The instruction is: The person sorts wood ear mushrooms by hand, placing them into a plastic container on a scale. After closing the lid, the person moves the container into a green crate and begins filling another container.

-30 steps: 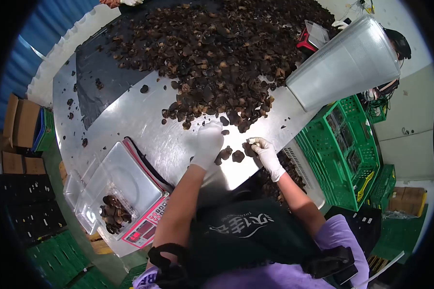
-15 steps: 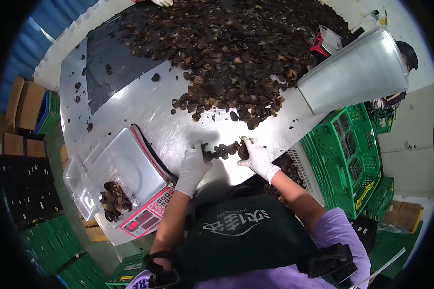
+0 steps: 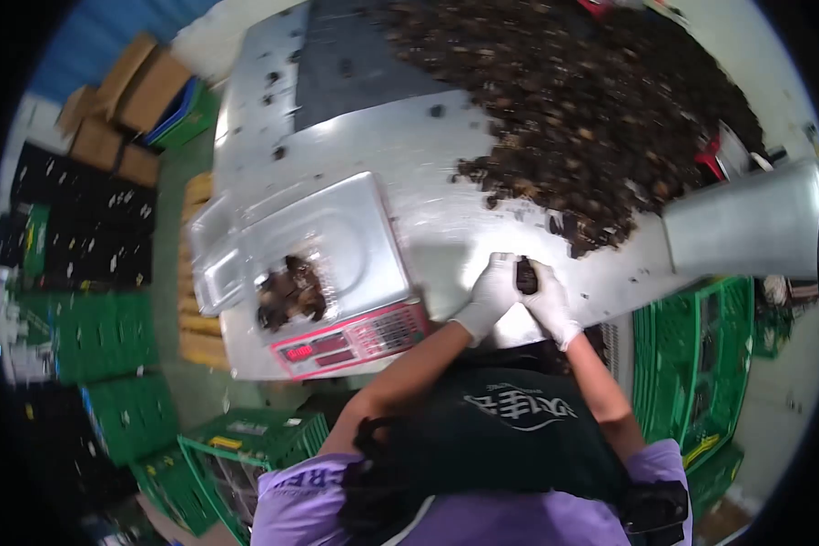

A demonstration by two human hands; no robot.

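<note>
My gloved left hand [image 3: 491,296] and gloved right hand [image 3: 551,308] meet near the front of the metal table. A small bunch of dark brown mushrooms [image 3: 526,276] is pressed between them, both hands closed around it. To the left stands a digital scale [image 3: 359,344] with a pink-edged keypad and a steel pan. A clear plastic box [image 3: 217,275] lies on the pan with its lid folded open. Several dark mushrooms [image 3: 291,296] fill part of that box. Beyond my hands spreads a large heap of mushrooms [image 3: 573,127].
A large silvery bin [image 3: 746,223] lies tilted at the table's right side. Green crates [image 3: 692,364] stand at the right, with more green crates [image 3: 114,337] at the left. A dark sheet [image 3: 359,68] covers part of the metal table [image 3: 419,150].
My hands have come together, squeezing the row of mushrooms into a compact bunch. The camera view has turned left, so the scale and table appear farther right.
</note>
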